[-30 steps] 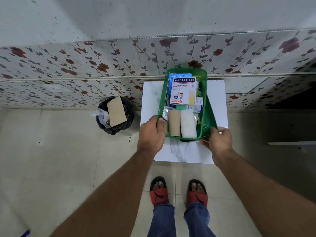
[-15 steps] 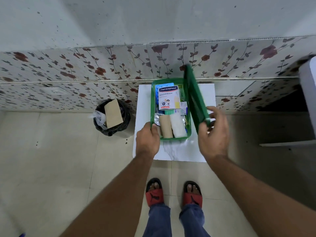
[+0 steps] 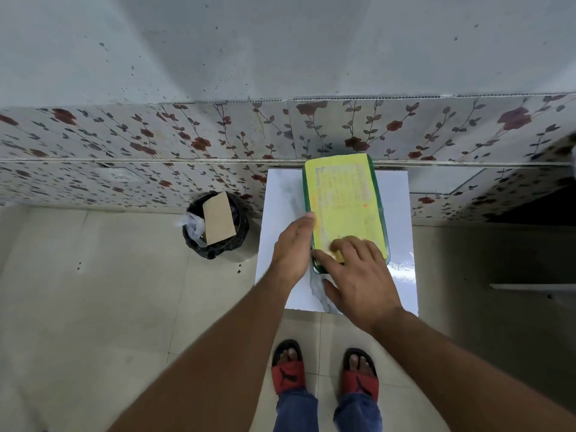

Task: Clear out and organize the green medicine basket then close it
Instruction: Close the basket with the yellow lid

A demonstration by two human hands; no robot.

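Observation:
The green medicine basket (image 3: 384,232) stands on a small white table (image 3: 280,213) against the flowered wall. Its lid (image 3: 346,204), covered by a yellow printed label, lies flat over the basket and hides everything inside. My left hand (image 3: 294,247) rests against the basket's near left edge, fingers along the side. My right hand (image 3: 358,275) lies palm down on the near end of the lid with its fingers spread.
A black-lined waste bin (image 3: 215,227) with a brown card and clear plastic in it stands on the floor left of the table. My feet in red sandals (image 3: 288,374) are just in front of the table. A dark shelf edge (image 3: 530,286) juts in at right.
The lid stood upright on the basket's right side in my right hand; now it lies flat on the basket, covering the contents. My right hand has moved onto the lid.

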